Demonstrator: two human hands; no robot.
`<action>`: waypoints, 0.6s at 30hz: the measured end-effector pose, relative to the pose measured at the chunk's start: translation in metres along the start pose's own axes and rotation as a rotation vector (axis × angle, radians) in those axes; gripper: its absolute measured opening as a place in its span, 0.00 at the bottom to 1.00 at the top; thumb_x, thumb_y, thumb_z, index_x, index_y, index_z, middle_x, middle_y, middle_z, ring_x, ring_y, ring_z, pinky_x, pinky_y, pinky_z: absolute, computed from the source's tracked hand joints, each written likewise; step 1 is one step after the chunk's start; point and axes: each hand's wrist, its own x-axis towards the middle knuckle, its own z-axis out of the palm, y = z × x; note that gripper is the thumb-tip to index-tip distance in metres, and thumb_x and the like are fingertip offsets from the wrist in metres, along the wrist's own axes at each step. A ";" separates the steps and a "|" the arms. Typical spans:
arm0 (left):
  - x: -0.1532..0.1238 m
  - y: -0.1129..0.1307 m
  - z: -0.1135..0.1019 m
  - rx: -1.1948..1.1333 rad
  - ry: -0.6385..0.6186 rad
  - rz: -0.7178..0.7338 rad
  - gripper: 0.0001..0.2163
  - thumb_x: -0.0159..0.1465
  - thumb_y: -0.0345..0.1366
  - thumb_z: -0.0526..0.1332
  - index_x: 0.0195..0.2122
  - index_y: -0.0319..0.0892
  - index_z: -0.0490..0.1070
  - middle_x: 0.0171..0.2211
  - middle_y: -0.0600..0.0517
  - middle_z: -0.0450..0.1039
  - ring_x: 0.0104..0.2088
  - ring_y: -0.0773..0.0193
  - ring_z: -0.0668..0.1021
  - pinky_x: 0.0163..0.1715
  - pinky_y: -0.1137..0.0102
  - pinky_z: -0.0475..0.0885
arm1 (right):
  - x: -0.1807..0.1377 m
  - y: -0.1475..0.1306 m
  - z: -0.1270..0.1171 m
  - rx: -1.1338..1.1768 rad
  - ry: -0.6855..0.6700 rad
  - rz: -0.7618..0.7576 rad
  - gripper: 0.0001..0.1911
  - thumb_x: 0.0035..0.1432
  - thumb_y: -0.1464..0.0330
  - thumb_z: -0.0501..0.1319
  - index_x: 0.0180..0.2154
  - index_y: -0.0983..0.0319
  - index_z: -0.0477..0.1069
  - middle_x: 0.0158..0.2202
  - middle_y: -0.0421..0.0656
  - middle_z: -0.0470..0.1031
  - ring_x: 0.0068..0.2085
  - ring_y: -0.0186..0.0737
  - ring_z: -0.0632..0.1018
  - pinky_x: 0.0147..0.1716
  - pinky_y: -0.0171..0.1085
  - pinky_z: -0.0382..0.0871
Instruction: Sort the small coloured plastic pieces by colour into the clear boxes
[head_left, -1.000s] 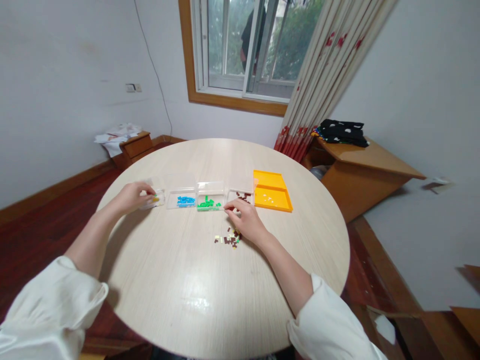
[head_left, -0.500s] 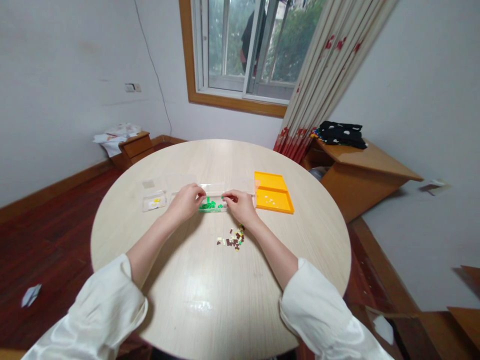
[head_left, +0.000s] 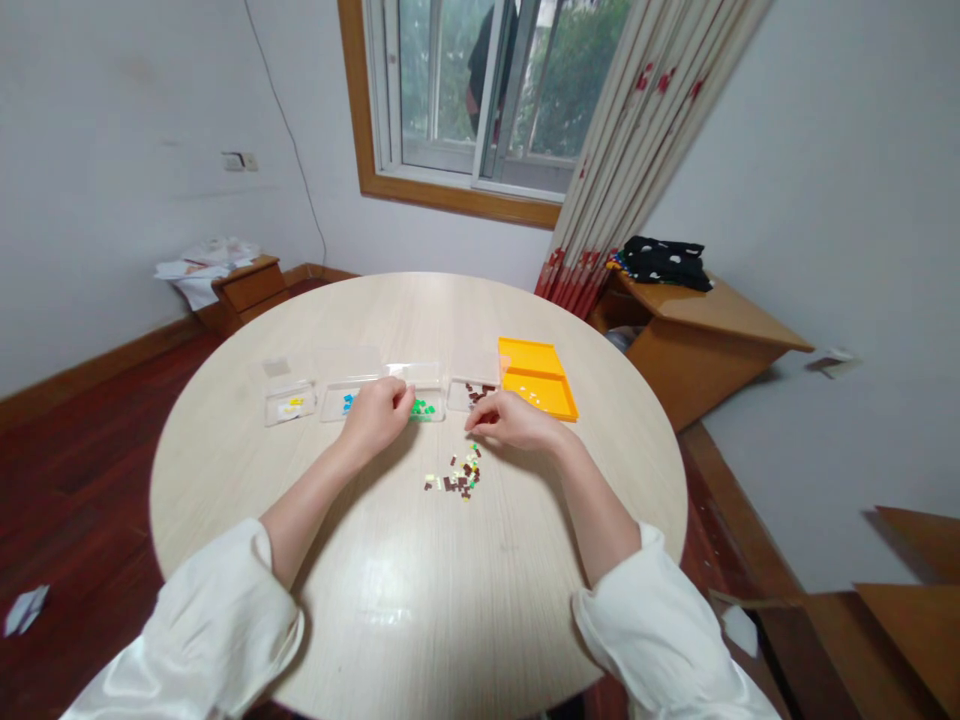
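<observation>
My left hand (head_left: 379,412) is closed, fingers curled together, at the left end of the clear box with green bricks (head_left: 424,408). What its fingers hold, if anything, is too small to make out. My right hand (head_left: 514,420) is in a pinch just above the loose pile of small building bricks (head_left: 461,482), which are brown, pale yellow and green. Anything between these fingertips cannot be seen. Behind the right hand stands a clear box with brown bricks (head_left: 478,390), partly covered by it.
Left of my left hand are a clear box with blue bricks (head_left: 330,402) and a smaller one with yellow pieces (head_left: 291,408). An open orange case (head_left: 553,410) with a few white pieces lies on the right. All stand on a round wooden table (head_left: 375,560).
My right hand has drawn back from the green box toward the loose pile, uncovering the box of brown bricks. My left hand stays by the green box. The view has shifted slightly right.
</observation>
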 end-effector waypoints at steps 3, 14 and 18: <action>-0.001 -0.002 0.000 -0.035 0.020 -0.004 0.16 0.60 0.37 0.49 0.15 0.42 0.54 0.16 0.55 0.57 0.20 0.68 0.61 0.25 0.70 0.53 | -0.003 -0.002 -0.004 -0.043 -0.062 0.023 0.08 0.47 0.77 0.60 0.30 0.66 0.77 0.27 0.43 0.77 0.28 0.32 0.73 0.29 0.31 0.64; -0.007 0.002 0.014 -0.103 -0.070 0.136 0.14 0.60 0.37 0.52 0.18 0.41 0.58 0.19 0.54 0.61 0.23 0.67 0.64 0.26 0.71 0.56 | -0.001 0.001 0.007 -0.026 -0.138 0.052 0.08 0.44 0.79 0.60 0.27 0.65 0.77 0.19 0.38 0.71 0.23 0.29 0.68 0.23 0.28 0.59; -0.008 0.007 0.014 -0.115 -0.117 0.173 0.13 0.60 0.37 0.52 0.19 0.41 0.61 0.20 0.54 0.62 0.23 0.66 0.64 0.26 0.71 0.57 | 0.000 0.001 0.011 -0.070 -0.090 0.034 0.11 0.42 0.81 0.57 0.26 0.66 0.76 0.20 0.39 0.72 0.23 0.29 0.69 0.23 0.28 0.59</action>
